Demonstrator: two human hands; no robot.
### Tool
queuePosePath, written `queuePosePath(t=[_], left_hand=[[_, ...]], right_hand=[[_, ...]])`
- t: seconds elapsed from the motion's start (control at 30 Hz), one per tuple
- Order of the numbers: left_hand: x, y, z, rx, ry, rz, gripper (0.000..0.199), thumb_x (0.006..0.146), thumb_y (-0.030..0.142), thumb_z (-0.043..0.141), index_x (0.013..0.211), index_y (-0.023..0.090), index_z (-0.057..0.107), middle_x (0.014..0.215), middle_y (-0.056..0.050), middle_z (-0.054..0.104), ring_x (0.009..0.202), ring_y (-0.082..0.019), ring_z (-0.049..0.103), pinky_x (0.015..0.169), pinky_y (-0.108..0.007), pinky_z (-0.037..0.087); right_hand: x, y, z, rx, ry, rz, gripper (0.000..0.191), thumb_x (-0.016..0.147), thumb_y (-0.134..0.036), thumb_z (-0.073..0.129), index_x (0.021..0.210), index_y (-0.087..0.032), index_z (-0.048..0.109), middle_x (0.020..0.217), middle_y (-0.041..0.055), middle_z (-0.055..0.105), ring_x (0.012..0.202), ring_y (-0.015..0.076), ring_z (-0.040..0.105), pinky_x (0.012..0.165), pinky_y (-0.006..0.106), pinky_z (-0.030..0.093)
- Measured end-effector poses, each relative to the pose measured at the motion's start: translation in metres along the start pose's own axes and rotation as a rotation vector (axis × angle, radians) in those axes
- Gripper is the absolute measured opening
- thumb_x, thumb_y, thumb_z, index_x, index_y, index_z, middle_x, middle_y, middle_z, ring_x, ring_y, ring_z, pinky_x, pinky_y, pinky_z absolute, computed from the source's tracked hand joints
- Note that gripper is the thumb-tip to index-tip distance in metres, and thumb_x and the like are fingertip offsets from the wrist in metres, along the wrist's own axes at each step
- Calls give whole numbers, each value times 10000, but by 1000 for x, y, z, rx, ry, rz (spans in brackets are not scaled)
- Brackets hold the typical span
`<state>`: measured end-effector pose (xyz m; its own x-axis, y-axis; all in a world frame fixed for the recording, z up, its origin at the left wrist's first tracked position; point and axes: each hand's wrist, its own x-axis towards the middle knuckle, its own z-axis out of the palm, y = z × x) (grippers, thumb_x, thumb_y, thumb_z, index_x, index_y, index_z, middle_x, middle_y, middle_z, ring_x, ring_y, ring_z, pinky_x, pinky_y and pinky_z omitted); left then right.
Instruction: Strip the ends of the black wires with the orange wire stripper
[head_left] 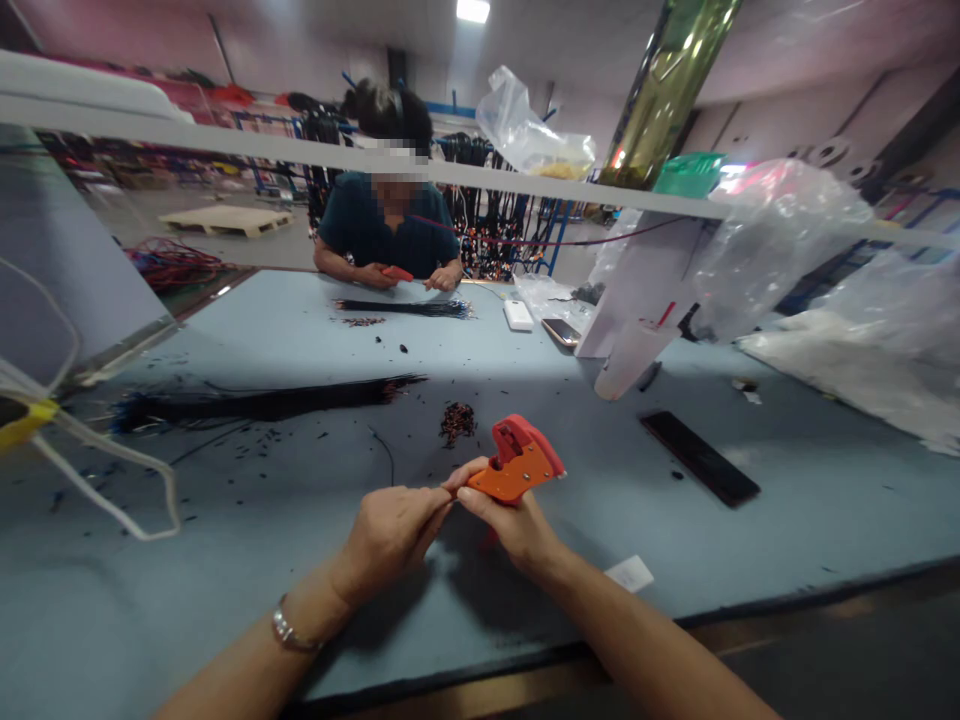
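My right hand is closed around an orange and red wire stripper, its red head tilted up and to the right. Against the tool's left end, my left hand is closed with the fingertips pinched together; what they pinch is hidden. Just beyond the stripper lies a small pile of short dark and coppery bits. A long bundle of black wires is spread to the left, with stripped-looking ends towards the middle. One loose dark wire curves on the table near my left hand.
Across the table, a person holds a red tool beside another wire bundle. At right are a black phone and a lidded cup. A white cable loop stands at left; a shelf bar crosses above.
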<state>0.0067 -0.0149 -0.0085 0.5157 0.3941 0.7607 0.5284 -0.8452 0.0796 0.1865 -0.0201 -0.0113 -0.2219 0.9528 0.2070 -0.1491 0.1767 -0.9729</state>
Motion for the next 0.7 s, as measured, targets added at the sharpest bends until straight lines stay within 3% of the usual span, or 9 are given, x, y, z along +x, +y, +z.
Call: queuePosePath(t=[0.53,0.7], left_hand=[[0,1,5,13,-34,-26,191,995,239,399,1018,166,574,621,10,668,468,-103,570,478,-208,399],[1,1,5,20,-38,-58,242,1004,254,384,1190,175,518,675,20,680,487,-95,580,499,-194,412]], right_hand=[[0,0,1,-73,-16,1,117,814,-294,622,897,-211,625,884,16,615,855,179,582,814,317,462],[1,-1,1,-75,-38,13,138,797,-303,645,893,-206,624,855,15,610,823,179,579,792,318,464]])
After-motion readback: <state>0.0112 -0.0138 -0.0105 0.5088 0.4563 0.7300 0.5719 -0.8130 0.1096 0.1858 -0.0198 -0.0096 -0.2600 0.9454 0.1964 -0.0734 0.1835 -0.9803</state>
